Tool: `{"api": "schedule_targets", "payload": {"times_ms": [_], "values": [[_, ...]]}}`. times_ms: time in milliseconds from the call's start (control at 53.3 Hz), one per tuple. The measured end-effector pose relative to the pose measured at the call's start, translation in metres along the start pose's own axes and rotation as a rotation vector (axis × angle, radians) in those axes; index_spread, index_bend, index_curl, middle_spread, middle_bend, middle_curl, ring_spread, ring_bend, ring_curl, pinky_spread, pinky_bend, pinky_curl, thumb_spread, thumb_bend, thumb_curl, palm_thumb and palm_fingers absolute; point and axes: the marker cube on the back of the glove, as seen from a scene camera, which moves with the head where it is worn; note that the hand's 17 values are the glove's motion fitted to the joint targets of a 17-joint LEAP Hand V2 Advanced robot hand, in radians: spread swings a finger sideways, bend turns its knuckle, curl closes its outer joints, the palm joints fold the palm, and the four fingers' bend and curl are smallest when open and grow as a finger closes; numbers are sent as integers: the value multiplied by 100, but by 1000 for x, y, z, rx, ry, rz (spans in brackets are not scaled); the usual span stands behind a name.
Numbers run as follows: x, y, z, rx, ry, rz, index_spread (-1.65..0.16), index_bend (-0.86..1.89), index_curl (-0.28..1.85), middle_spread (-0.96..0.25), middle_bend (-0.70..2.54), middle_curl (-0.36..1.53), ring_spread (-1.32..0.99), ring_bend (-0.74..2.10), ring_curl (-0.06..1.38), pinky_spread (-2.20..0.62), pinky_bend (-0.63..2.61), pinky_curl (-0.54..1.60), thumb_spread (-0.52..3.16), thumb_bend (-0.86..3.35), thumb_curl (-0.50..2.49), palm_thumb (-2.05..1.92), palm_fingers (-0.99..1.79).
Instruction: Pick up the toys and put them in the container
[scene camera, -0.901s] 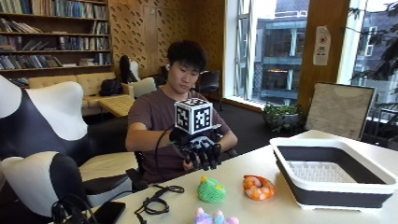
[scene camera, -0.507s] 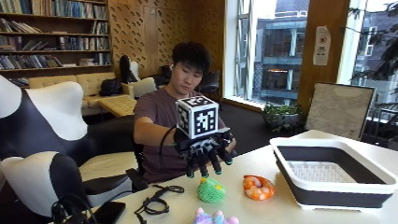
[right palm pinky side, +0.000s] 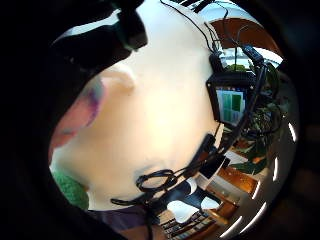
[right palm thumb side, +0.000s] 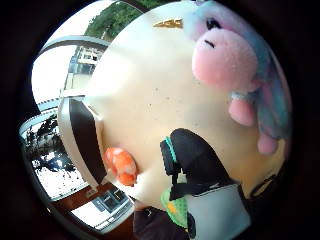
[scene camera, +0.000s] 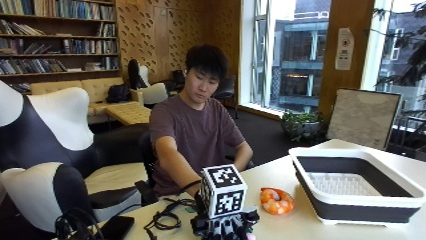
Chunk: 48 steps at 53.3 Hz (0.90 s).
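In the outside view my gloved right hand (scene camera: 223, 229) hangs low at the table's front edge, fingers straight and pointing down. It is right over the pastel pink-and-blue plush (right palm thumb side: 235, 60), which the hand almost hides from outside. In the thumb-side view the plush looms close, and the gloved thumb (right palm thumb side: 195, 160) stands apart from it. The orange toy (scene camera: 276, 200) lies on the table beside the container (scene camera: 359, 192), a white tub with dark walls. The green toy (right palm thumb side: 172, 206) sits near the palm, hidden in the outside view.
Black cables (scene camera: 163, 219) and a dark phone (scene camera: 116, 227) lie on the table to the left of the hand. A small device with a lit screen (right palm pinky side: 230, 102) sits further along the white tabletop (right palm pinky side: 160, 100). The person sits behind the table.
The hand has dropped from chest height above the green toy down to the plush at the table's front edge. The toys and the container have not moved.
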Motion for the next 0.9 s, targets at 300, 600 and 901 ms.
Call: {"api": "schedule_targets", "payload": {"times_ms": [300,600,901], "values": [[13,-13,18,149,-120,15,-17,-13,-7,-13,96,50,-25,143,42,-24,117,36,128,2,31,19,77],[-9,39,-71,83,-282,-148,-25,24,0,-22,131,73,-31,155,57,-35,121,47,106,22,55,70,96],[-120,130,-255,361,-144,-348,-35,43,-1,-24,132,81,-34,151,59,-38,112,48,72,19,73,73,98]]}}
